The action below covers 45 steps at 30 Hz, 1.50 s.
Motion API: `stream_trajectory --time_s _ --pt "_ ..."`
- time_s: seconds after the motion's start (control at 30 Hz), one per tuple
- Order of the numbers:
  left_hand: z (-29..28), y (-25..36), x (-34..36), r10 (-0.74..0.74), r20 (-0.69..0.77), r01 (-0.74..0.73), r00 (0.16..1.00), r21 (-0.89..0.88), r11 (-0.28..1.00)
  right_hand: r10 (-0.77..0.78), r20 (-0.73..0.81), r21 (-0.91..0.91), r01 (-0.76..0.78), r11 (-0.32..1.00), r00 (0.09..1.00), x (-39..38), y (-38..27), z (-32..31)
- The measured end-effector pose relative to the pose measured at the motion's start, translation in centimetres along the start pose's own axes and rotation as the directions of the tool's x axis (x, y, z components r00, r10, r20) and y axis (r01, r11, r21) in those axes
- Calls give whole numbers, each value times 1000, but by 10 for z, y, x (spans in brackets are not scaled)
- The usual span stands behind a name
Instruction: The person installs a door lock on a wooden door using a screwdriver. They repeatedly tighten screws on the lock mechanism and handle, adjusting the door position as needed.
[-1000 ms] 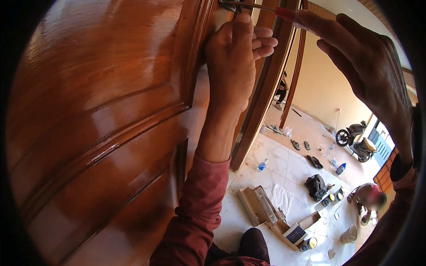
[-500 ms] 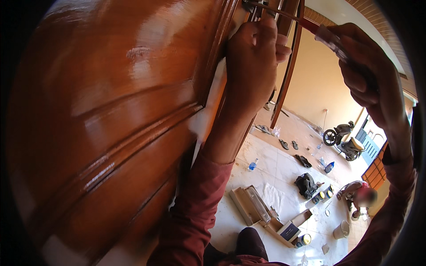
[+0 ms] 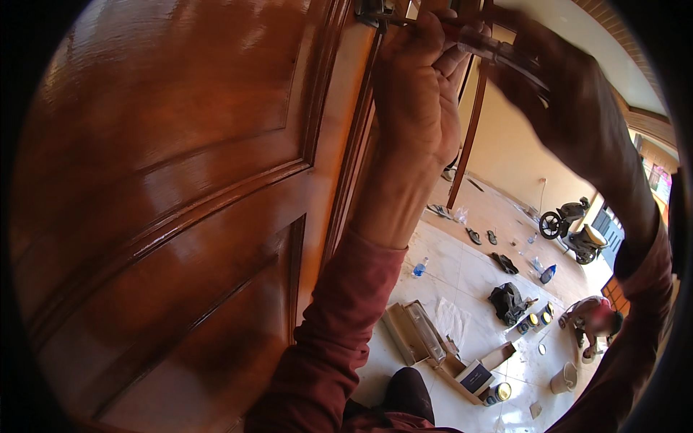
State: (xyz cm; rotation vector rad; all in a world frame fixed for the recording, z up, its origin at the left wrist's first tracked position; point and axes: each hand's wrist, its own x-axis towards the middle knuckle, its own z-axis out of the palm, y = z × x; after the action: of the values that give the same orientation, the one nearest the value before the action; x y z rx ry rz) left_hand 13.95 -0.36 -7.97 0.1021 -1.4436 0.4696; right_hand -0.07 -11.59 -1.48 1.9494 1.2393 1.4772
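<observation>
A tall, glossy brown panelled wooden door (image 3: 166, 166) fills the left side. At its upper edge is a dark metal fitting (image 3: 372, 10), partly cut off by the top of the picture. A screwdriver (image 3: 498, 52) with a clear handle and a red front part points left toward that fitting. My left hand (image 3: 422, 94) is raised with its fingers closed around the red front end and shaft. My right hand (image 3: 567, 94) wraps about the clear handle from the right, its fingers smeared by motion. Whether the tip sits in a screw cannot be made out.
Below on the pale tiles lie opened cardboard boxes (image 3: 404, 333), a black bag (image 3: 507, 303), paint cans (image 3: 498, 393), a bucket (image 3: 564, 378) and a small bottle (image 3: 420, 267). Another person (image 3: 593, 317) crouches at right. Farther back are sandals (image 3: 473, 236) and a motorcycle (image 3: 574, 229).
The screwdriver and my right hand have moved left, closer to the door edge. My left hand has turned and now grips the screwdriver's front part. The view has shifted slightly.
</observation>
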Motion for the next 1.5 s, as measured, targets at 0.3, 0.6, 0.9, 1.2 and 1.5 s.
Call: stream_trajectory --time_s 0.3,0.6,0.9,1.2,1.5 --pt "30 2 -12 -130 -300 80 945 -172 982 585 520 641 -737 214 623 10 2 -7" --pt "34 7 -13 -81 -383 108 920 51 993 338 35 387 -324 863 941 -11 -8 15" --pt "33 3 -14 -86 -433 89 897 -14 996 445 338 825 -489 284 829 -11 0 21" --pt "29 2 -9 130 -401 95 907 495 864 -169 -42 -67 166 984 985 -32 13 3" --pt "-9 30 0 -321 -29 323 946 102 941 183 -116 520 -97 849 976 -18 -11 52"
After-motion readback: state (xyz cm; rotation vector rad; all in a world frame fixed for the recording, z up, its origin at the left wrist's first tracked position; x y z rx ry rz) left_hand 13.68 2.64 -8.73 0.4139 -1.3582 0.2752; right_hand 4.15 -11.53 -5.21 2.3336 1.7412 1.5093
